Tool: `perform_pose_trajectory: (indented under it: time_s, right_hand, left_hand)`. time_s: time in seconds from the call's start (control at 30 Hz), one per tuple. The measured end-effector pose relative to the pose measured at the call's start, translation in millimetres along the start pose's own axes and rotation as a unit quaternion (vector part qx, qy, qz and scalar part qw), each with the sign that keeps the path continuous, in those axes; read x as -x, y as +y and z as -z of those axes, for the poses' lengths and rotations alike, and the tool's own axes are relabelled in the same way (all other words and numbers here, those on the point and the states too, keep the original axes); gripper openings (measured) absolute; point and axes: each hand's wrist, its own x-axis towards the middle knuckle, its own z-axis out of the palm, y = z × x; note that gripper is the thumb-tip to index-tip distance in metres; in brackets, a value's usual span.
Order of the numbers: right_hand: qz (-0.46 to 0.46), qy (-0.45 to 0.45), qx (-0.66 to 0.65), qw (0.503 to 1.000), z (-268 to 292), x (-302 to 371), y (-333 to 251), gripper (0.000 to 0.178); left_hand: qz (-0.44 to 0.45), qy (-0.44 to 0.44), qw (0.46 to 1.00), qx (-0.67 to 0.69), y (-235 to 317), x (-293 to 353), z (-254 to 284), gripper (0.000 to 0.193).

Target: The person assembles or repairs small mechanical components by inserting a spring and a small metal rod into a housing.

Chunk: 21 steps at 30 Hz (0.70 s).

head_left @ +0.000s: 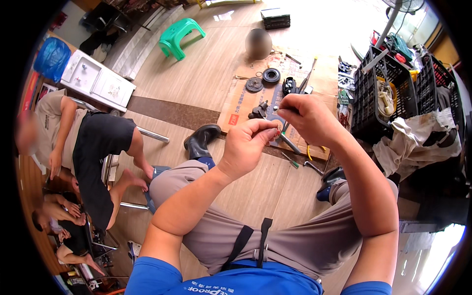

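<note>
Pinching a small part (279, 130) in left hand (247, 147) at frame centre; cannot tell grip of right hand (312, 118), just apart; probably hand-fitting, next needing careful alignment.

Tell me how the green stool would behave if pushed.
The green stool would probably feel light for its size, as it looks like plastic. It stands low and wide on a smooth-looking floor, so a low push would likely slide it rather than tip it.

White lettering (219, 290) on blue shirt (265, 281), printed characters (240, 106) on brown cardboard (323, 81)
</note>
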Motion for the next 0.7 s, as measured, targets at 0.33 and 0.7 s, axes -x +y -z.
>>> perform_pose_trajectory:
  time_s: [0.33, 0.7]
  right_hand:
    - [-0.082, -0.043, -0.129, 0.987, -11, -1, 16, 0.022]
    - [-0.176, -0.05, -0.297, 0.937, -30, 9, 7, 0.019]
  left_hand:
    - [0.088, -0.004, 0.971, 0.223, 4, -11, 22, 0.014]
    - [0.104, 0.02, 0.923, 0.37, -8, -23, 43, 0.014]
